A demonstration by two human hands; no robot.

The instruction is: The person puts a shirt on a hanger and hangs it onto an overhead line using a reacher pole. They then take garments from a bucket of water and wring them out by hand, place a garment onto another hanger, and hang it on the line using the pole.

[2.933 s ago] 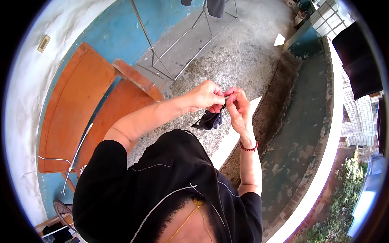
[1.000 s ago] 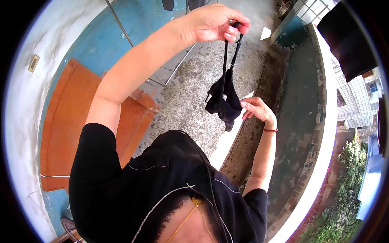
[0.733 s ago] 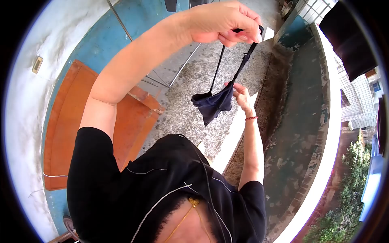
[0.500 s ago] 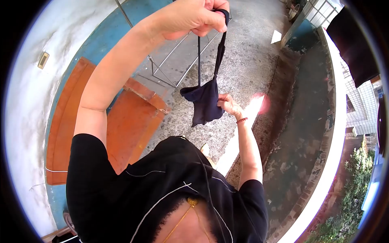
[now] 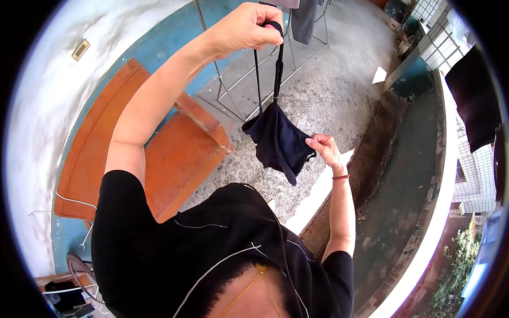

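A dark navy bra hangs in front of me by its thin straps. My left hand, raised high, is closed round the top of the straps; a small pink spot shows among its fingers, too small to make out. Lower and to the right, my right hand pinches the side edge of the bra between thumb and fingers, pulling the cloth outward. The bra's lower corner droops in a point. A red bracelet circles my right wrist.
An orange wooden bench stands at left by the blue-and-white wall. Behind the bra is a metal drying rack with grey clothes. A low balcony wall runs along the right, with dark cloth hanging beyond it.
My right hand has moved right and slightly down, spreading the bra's side outward. My left hand keeps the straps. The view has shifted, showing more of the rack and its clothes.
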